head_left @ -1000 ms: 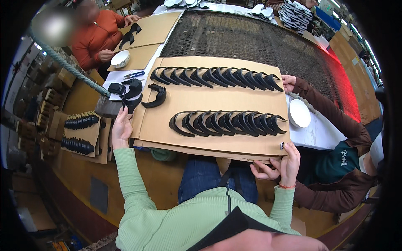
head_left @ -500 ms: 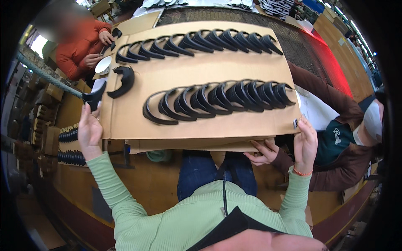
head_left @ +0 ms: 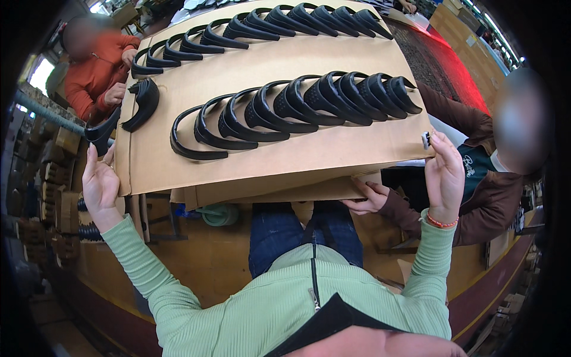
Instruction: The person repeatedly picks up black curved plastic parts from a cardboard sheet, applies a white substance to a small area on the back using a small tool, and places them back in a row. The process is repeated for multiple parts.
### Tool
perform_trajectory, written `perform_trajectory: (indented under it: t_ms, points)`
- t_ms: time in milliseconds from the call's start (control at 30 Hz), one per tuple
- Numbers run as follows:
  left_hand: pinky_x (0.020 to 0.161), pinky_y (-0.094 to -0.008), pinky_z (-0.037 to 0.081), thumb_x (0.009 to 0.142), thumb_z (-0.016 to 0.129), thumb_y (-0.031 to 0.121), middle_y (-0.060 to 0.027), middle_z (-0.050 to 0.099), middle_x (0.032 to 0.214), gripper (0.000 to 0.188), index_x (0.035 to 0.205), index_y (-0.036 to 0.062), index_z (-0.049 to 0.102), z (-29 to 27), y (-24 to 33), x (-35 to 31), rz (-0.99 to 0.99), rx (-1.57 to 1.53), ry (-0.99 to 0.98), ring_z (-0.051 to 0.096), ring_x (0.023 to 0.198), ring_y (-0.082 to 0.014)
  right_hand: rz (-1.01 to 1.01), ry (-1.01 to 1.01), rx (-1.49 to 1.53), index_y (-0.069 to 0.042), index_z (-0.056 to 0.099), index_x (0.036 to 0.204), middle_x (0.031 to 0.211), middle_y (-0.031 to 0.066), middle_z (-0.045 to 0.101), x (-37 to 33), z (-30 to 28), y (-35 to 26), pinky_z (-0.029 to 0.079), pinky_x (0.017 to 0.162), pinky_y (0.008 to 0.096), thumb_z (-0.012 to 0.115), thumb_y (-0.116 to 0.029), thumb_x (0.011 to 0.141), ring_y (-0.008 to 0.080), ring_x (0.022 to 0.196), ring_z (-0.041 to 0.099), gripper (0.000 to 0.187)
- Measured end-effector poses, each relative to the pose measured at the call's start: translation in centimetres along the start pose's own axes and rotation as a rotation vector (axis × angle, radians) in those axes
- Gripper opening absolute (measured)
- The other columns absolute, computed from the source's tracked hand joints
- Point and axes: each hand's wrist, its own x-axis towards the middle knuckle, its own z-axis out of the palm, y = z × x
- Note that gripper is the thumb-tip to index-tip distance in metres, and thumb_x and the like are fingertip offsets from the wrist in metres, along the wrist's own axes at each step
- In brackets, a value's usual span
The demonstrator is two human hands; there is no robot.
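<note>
A large cardboard sheet (head_left: 285, 156) spans the space in front of me, held up at both sides. Two overlapping rows of black curved, U-shaped pieces lie on it, a far row (head_left: 253, 28) and a near row (head_left: 297, 112). A nested stack of similar pieces (head_left: 143, 104) sits by the left edge. My left hand (head_left: 101, 181) grips the left corner; one black curved piece (head_left: 102, 132) is at its fingertips, and whether they hold it is unclear. At the right corner my right hand (head_left: 445, 172) grips the sheet, beside a small black-and-light object (head_left: 426, 140).
Under the sheet is more cardboard (head_left: 267, 187), with the hand (head_left: 370, 196) of a brown-sleeved co-worker at its edge. Another person in orange (head_left: 98, 74) works at far left. A dark mesh surface (head_left: 410, 56) glows red beyond. Below is a green container (head_left: 219, 215).
The cardboard sheet has shifted left and farther from me with its pieces, tilting a little, and both my hands have moved with it. The co-worker at right leans further into view.
</note>
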Motion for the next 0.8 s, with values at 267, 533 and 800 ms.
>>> perform_trajectory:
  t_ms: [267, 533, 800]
  points:
    - [0.108, -0.0438, 0.031, 0.096, 0.053, 0.023, -0.0251, 0.045, 0.13, 0.025, 0.116, 0.0086, 0.052, 0.8, 0.0, -0.9, -0.019, 0.025, 0.006, 0.04, 0.125, -0.0298, 0.03, -0.004, 0.076, 0.007, 0.057, 0.108, 0.105, 0.0099, 0.063, -0.3, 1.1, -0.5, 0.039, 0.093, 0.0274, 0.056, -0.004, 0.088, 0.0147, 0.1, 0.057, 0.023]
    - [0.107, -0.0441, 0.031, 0.096, 0.052, 0.024, -0.025, 0.046, 0.129, 0.032, 0.123, 0.0071, 0.047, 1.4, 0.1, -1.2, -0.051, 0.051, 0.059, 0.041, 0.124, -0.0305, 0.047, 0.058, 0.061, 0.006, 0.057, 0.11, 0.108, 0.0087, 0.061, 0.6, -0.2, 0.4, 0.038, 0.093, 0.0269, 0.056, -0.005, 0.088, 0.0143, 0.103, 0.056, 0.025]
    - [0.108, -0.0441, 0.031, 0.096, 0.053, 0.023, -0.0239, 0.044, 0.132, 0.035, 0.126, 0.0053, 0.045, 1.0, -0.1, -1.2, -0.014, 0.008, 0.076, 0.04, 0.125, -0.0309, 0.06, 0.031, 0.058, 0.006, 0.058, 0.11, 0.105, 0.0065, 0.062, 1.3, 0.2, 0.6, 0.039, 0.087, 0.024, 0.056, -0.005, 0.088, 0.0116, 0.098, 0.056, 0.025]
